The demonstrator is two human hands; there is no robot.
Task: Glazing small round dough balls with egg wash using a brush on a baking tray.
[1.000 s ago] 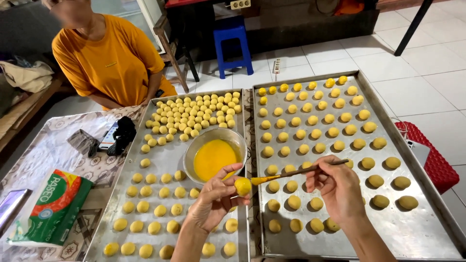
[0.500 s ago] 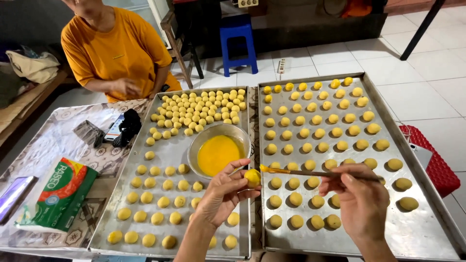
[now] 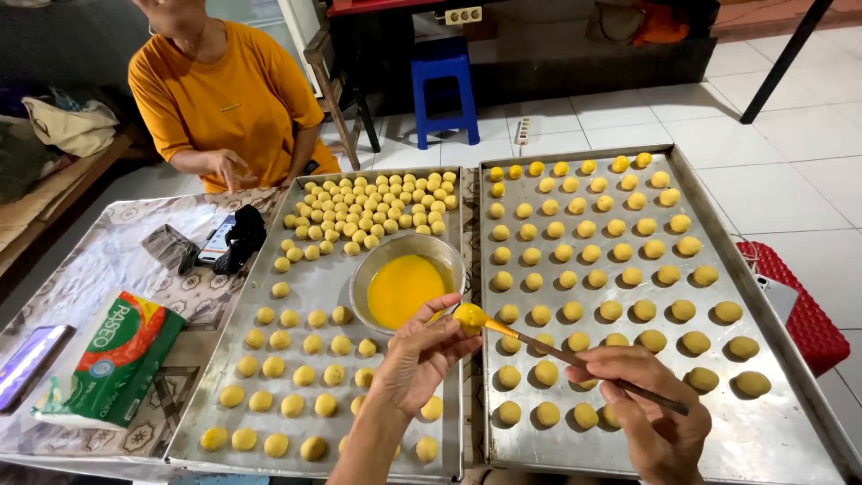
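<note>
My left hand (image 3: pixel 422 355) now pinches a dough ball (image 3: pixel 469 317), lifted off the tray (image 3: pixel 790 359). My right hand (image 3: pixel 651 409), fingers pressed around the brush (image 3: pixel 575 357), has swung its tip against the ball, so glazing is underway.

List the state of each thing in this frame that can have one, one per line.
left hand: pinching a dough ball at the fingertips.
right hand: gripping a brush, tip on the ball.
bowl: upright on the left tray, holding yellow egg wash.
left tray: partly filled, balls crowded at the far end.
right tray: lined with rows of balls, near corner bare.
tissue pack: lying flat, opened.
</note>
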